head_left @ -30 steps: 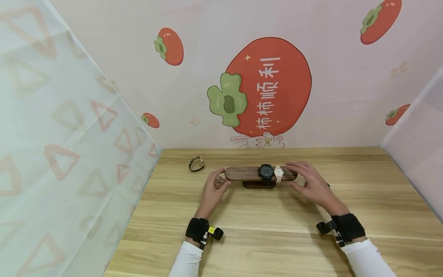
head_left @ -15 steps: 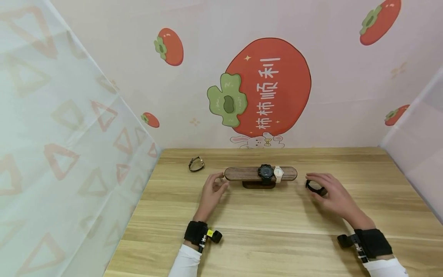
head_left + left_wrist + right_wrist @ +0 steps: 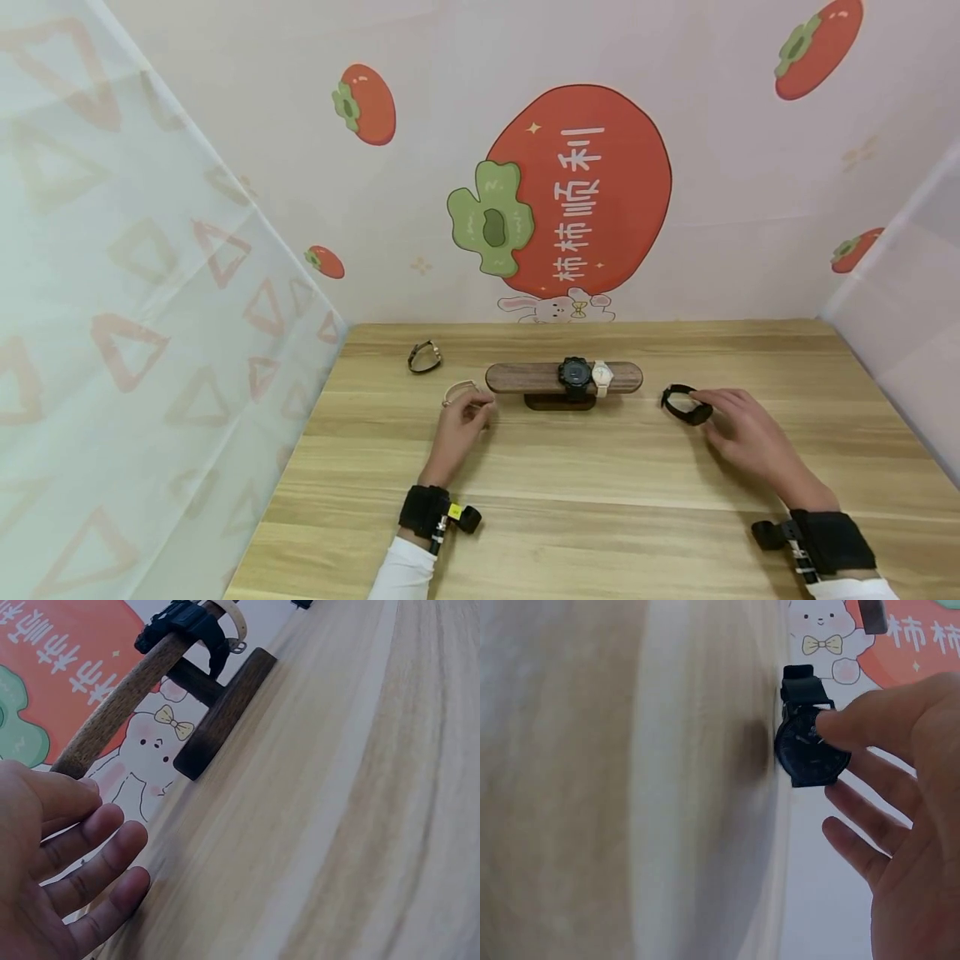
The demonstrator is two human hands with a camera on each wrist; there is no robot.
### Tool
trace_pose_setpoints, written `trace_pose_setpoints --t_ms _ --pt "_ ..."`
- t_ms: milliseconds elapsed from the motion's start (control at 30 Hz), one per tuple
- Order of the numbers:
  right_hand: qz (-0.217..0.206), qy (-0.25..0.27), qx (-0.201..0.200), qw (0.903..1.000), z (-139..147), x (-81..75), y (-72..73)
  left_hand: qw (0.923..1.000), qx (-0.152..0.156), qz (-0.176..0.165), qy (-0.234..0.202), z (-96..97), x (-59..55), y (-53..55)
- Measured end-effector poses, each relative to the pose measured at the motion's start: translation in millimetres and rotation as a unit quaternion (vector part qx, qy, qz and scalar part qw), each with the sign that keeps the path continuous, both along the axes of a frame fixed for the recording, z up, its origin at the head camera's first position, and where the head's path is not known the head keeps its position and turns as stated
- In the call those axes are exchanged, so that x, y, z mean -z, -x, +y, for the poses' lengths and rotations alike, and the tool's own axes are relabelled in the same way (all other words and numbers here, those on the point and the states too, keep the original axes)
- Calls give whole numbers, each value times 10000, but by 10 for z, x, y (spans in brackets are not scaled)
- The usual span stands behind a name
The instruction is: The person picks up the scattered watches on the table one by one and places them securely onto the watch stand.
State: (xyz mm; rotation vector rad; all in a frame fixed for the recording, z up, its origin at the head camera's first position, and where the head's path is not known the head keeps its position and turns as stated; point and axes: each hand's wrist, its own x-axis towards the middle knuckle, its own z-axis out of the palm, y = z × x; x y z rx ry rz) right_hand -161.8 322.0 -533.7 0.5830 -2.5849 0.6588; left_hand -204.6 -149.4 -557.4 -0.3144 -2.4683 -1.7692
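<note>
A wooden watch stand (image 3: 521, 378) carries a black chunky watch (image 3: 575, 375) and a pale-strapped watch (image 3: 602, 377) on its bar. My right hand (image 3: 750, 435) pinches another black watch (image 3: 681, 407) to the stand's right. In the right wrist view the thumb lies over the dial of this watch (image 3: 810, 756), with the other fingers spread beyond it. Left of the stand, my left hand (image 3: 455, 433) has loosely bent fingers holding nothing. A thin pale watch (image 3: 459, 387) lies just beyond those fingers, partly hidden by them.
Farther back on the left, a small dark-strapped watch (image 3: 425, 357) stands on its side on the wooden table (image 3: 555, 508). A patterned wall (image 3: 420, 208) rises behind the table, with side panels at left and right.
My right hand has moved from the stand's right end to the black watch on the right. The left hand has drawn slightly down from the stand's left end, baring the pale watch.
</note>
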Motion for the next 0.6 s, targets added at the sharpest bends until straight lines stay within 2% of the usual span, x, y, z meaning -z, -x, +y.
trace_pose_setpoints --t_ms 400,600 --pt "-668 -9 393 9970 42 17 -5 10000 32 -74 6 9 -8 -12" --pt "-552 -8 397 9977 38 23 -10 9998 26 -173 68 9 -11 -18"
